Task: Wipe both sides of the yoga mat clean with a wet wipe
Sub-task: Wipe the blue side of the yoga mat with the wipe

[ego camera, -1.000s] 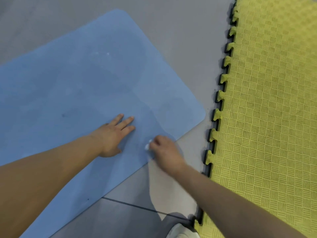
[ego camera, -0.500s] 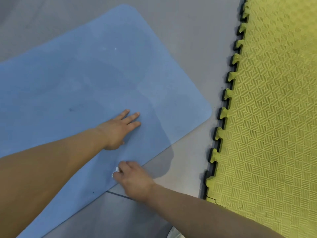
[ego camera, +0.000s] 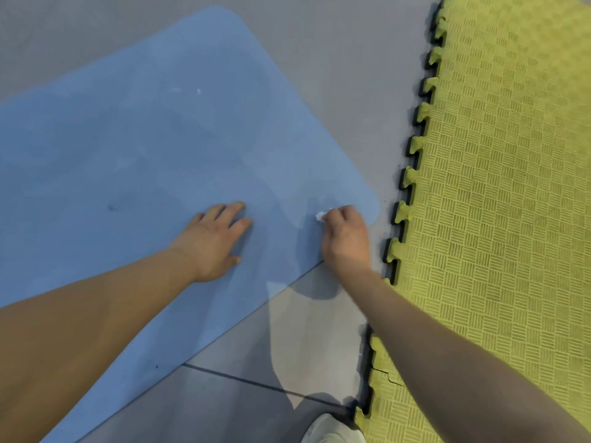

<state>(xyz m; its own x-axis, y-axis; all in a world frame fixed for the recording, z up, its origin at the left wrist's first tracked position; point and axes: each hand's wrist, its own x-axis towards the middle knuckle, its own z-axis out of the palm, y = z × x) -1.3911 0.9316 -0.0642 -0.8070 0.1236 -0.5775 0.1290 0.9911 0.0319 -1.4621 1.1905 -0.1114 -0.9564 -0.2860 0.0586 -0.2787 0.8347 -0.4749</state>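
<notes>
Head view is showing us the nearest things first: a white shoe (ego camera: 332, 430) is peeking in at the bottom edge, standing on the grey floor (ego camera: 287, 330) beside the yellow foam tiles (ego camera: 499, 219). Just beyond it, the blue yoga mat (ego camera: 144, 148) is lying flat on the floor, its near long edge running diagonally past our arms and its rounded corner sitting close to the tiles' toothed border.

We are bracing the mat with our left hand (ego camera: 214, 241), palm down and fingers straight, pressing on the surface. Our right hand (ego camera: 343, 238) is curled in a closed grip around the wet wipe (ego camera: 319, 215), of which only a small white scrap is showing past the fingers, and it is pressing the wipe onto the mat near that rounded corner.

Darker damp-looking patches are spreading over the middle and right of the mat, so we are judging this part of the upper face as largely covered. A dark smudge (ego camera: 112, 206) is sitting to the left, and the mat is running out of sight that way, so we cannot tell how much remains there. The underside is facing the floor, and nothing shows whether it has been wiped.
</notes>
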